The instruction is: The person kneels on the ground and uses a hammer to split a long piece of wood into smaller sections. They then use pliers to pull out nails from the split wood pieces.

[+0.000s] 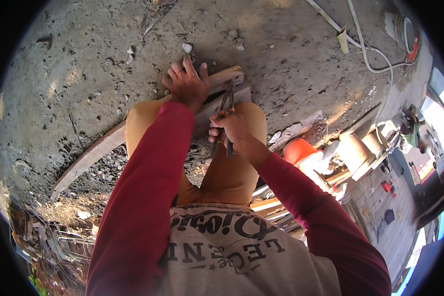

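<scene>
My left hand (187,85) rests on a long wooden plank (221,80), its fingers spread over the far edge. My right hand (232,129) is wrapped round the handles of rusty pincers (227,101). The jaws of the pincers point away from me and meet the wood near the plank's right end; whether they grip a nail there, I cannot make out. A second piece of wood (241,92) lies right beside the plank, on its near side. My knees, in tan trousers, are bent over the wood.
Packed earth with small stones (187,48) stretches beyond the wood. An orange bucket (301,150) stands to the right, near stacked boards (341,177). A pale hose (365,47) winds across the far right. Scrap wood and wire (74,241) lie at the lower left.
</scene>
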Available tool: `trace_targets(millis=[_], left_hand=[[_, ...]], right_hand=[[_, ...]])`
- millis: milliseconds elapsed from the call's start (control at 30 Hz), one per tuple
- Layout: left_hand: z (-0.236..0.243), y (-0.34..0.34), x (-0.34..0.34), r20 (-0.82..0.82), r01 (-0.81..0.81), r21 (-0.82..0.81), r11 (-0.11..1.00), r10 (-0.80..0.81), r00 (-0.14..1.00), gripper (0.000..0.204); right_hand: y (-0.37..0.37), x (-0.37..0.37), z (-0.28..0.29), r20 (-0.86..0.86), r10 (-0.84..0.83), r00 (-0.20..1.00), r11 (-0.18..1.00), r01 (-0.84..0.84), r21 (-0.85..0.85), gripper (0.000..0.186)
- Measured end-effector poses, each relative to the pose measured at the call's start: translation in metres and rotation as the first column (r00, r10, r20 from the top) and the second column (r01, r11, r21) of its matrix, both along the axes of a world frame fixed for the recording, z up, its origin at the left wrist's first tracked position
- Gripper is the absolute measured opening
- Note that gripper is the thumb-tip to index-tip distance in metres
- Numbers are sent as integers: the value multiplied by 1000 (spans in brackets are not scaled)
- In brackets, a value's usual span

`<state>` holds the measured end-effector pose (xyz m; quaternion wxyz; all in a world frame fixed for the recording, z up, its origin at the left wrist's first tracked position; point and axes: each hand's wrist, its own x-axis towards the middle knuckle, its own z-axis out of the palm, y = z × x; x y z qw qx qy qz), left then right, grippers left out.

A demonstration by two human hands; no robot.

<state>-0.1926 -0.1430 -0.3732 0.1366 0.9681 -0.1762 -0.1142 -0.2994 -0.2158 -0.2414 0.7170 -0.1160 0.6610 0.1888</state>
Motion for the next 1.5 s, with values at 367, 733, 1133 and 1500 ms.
trace_targets(millis=[367, 733, 1133, 1500], left_hand=[[2, -5, 4, 30, -7, -16, 1000, 7, 1000, 57], [5, -1, 3, -26, 13, -25, 1000, -13, 1000, 62], [0, -2, 0, -6, 8, 1, 1000, -8, 1000, 60], [5, -4, 3, 51, 7, -8, 1000, -7, 999, 59]], right_hand=[[21, 5, -4, -21, 117, 993, 974, -119, -195, 25], [-68, 8, 4, 119, 232, 965, 958, -248, 145, 46], [21, 18, -11, -68, 218, 973, 935, -229, -273, 17], [-50, 11, -7, 52, 331, 942, 942, -333, 42, 44]])
